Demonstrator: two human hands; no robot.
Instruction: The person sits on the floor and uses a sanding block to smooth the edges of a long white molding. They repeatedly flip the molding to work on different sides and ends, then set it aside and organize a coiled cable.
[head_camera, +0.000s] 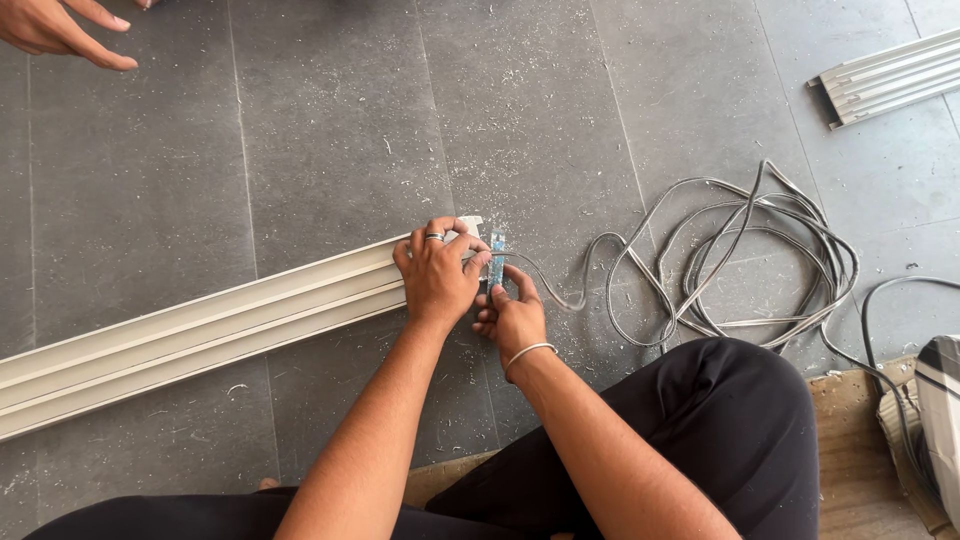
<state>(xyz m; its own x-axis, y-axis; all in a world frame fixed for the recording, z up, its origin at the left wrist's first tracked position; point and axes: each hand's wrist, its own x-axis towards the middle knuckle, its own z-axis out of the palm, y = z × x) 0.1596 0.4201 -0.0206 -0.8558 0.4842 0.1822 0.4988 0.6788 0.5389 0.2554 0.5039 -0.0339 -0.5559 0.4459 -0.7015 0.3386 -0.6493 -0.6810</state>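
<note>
A long pale aluminium track profile (200, 325) lies on the grey tiled floor, running from the lower left up to the middle. My left hand (437, 272), with a ring on one finger, grips the profile's right end from above. My right hand (510, 315), with a thin bangle on the wrist, holds a small blue-speckled flat piece (496, 250) against that end face, fingers pinched on its lower part.
A tangled grey cable (745, 250) lies coiled to the right. Another short profile piece (890, 75) rests at the top right. Another person's hand (60, 30) reaches in at the top left. My dark-trousered knee (740, 420) and a cardboard sheet (860, 450) are at the bottom right.
</note>
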